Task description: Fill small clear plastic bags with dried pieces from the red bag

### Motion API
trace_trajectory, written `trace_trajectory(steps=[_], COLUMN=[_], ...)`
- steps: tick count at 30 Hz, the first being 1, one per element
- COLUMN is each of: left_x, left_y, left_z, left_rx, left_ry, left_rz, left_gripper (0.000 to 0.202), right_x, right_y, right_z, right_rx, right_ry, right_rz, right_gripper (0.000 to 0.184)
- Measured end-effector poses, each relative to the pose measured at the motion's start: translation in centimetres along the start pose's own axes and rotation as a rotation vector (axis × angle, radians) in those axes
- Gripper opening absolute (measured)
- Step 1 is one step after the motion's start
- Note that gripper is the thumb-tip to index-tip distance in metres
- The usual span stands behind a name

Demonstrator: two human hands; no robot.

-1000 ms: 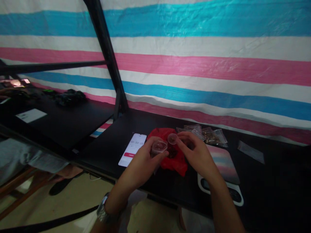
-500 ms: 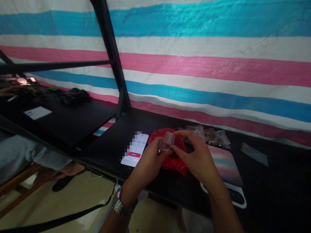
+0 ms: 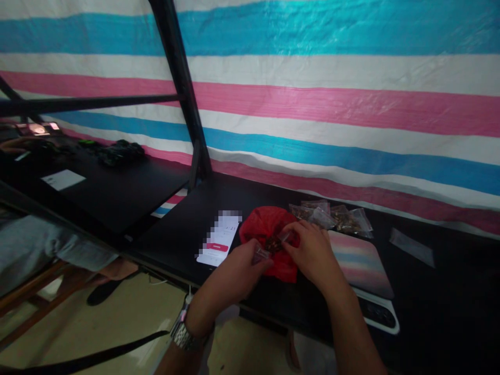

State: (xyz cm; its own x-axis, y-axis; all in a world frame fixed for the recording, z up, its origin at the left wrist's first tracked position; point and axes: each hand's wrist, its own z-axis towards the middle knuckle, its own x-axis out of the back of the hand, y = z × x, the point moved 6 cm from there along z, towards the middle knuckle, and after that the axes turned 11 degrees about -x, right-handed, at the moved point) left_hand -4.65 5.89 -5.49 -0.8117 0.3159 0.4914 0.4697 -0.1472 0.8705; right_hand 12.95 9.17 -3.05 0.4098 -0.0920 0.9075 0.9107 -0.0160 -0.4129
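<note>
A red plastic bag (image 3: 261, 219) lies spread open on the black table, with small dark brown pieces (image 3: 273, 244) in its middle. At its near left edge my left hand (image 3: 244, 265) is closed on a small clear plastic bag (image 3: 261, 253). My right hand (image 3: 310, 247) reaches over the bag's right side, its fingers pinching a small clear plastic cup (image 3: 288, 236) close to the brown pieces. The fingers partly cover the cup.
Several clear bags of brown pieces (image 3: 344, 220) lie behind my right hand. A flat clear bag (image 3: 412, 246) is farther right. A white kitchen scale (image 3: 377, 312) with a striped, reflective top stands at right, a lit phone (image 3: 219, 242) at left. A seated person's leg (image 3: 58, 245) shows at far left.
My hands have moved apart and down. The cup has gone from above the clear bag in my left hand to the brown pieces in the red bag.
</note>
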Motion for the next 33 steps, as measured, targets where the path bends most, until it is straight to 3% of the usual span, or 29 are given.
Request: trace_trajectory(steps=[5, 10, 15, 21, 25, 29, 33], left_x=[-0.1, 0.2, 0.6, 1.2, 1.9, 2.2, 1.4], left_y=[-0.7, -1.4, -1.6, -1.9, -1.5, -0.7, -0.5], left_z=[1.6, 2.4, 2.4, 2.3, 2.4, 2.4, 2.5], left_rx=[-0.073, -0.028, -0.012, -0.021, -0.106, -0.241, -0.262], left_ry=[0.146, 0.262, 0.325, 0.378, 0.393, 0.411, 0.363], left_rz=[-0.205, -0.465, -0.634, -0.566, -0.417, -0.226, -0.155], left_gripper=[0.022, 0.035, 0.044, 0.038, 0.03, 0.022, 0.023], right_x=[-0.3, -1.2, -1.8, -2.2, -2.1, -0.7, 1.4], right_y=[-0.6, -1.0, -0.3, 0.0, 0.2, 0.3, -0.9], right_z=[-0.3, -0.4, -0.2, -0.1, 0.0, 0.3, -0.1], right_rx=[-0.003, 0.013, -0.073, -0.109, -0.108, -0.089, 0.004], right_ry=[-0.093, -0.164, -0.174, -0.23, -0.257, -0.13, 0.054], right_rz=[0.037, 0.166, 0.383, 0.612, 0.712, 0.774, 0.743], right_gripper=[0.018, 0.009, 0.005, 0.009, 0.015, 0.023, 0.023])
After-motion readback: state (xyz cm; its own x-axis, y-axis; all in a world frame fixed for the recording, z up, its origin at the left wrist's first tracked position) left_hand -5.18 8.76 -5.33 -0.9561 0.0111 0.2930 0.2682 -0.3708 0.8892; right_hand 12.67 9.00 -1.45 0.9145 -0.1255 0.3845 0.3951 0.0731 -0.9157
